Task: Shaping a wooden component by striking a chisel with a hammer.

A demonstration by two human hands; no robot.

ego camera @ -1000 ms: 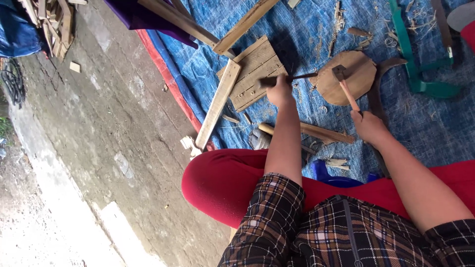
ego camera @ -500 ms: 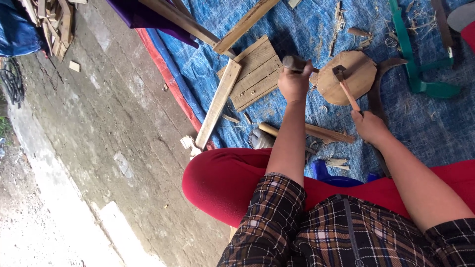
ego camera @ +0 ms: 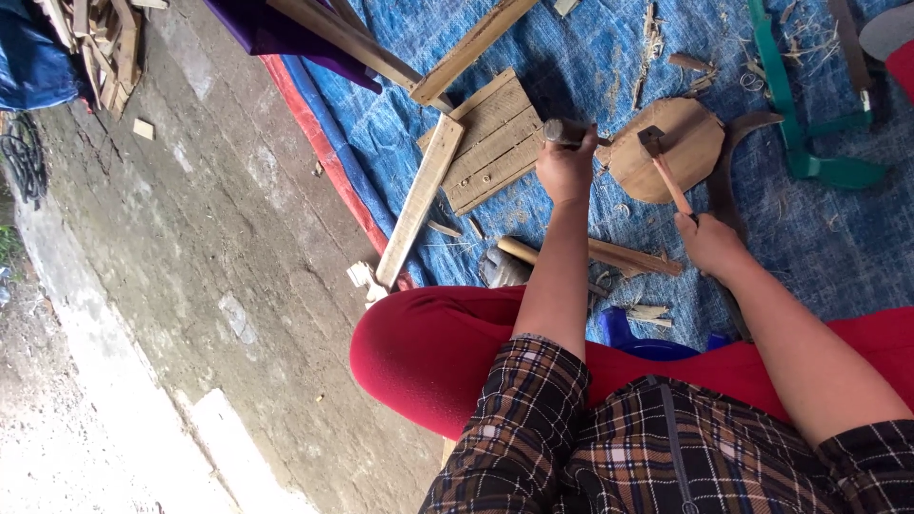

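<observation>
**Q:** Hands — what has each got?

**A:** My left hand (ego camera: 566, 169), centre of the frame, is clamped round a short dark tool (ego camera: 564, 131), held against the edge of the round wooden disc (ego camera: 666, 150). I cannot tell what kind of tool; only a stub shows above the fist. My right hand (ego camera: 709, 243) is closed on the wooden handle of a small hammer (ego camera: 664, 168), its dark head over the middle of the disc.

**Q:** Where does the disc lie, and how would it handle?

**A:** Upper centre-right, flat on the blue tarp (ego camera: 590, 67). Judging by look: stiff, solid wood, fairly light, rough rather than slippery. Likely to skid on the tarp under a blow, so best steadied at the rim. Hammer taken low on the handle, as now.

**Q:** What lies around?

**A:** Slatted wooden panel (ego camera: 490, 143) just left of my left hand, a long plank (ego camera: 419, 202) leaning off it toward the tarp's red edge. A second wooden handle (ego camera: 590, 252) lies between my arms, near my red-clad knee (ego camera: 428, 347). Green frame tool (ego camera: 809, 143) upper right, well apart. Scrap wood pile (ego camera: 100, 38) upper left on the concrete.

**Q:** Anything in the way?

**A:** A dark curved blade (ego camera: 728, 167) lies just beside the disc's right edge, close to my right hand. Shavings are scattered about.
</observation>
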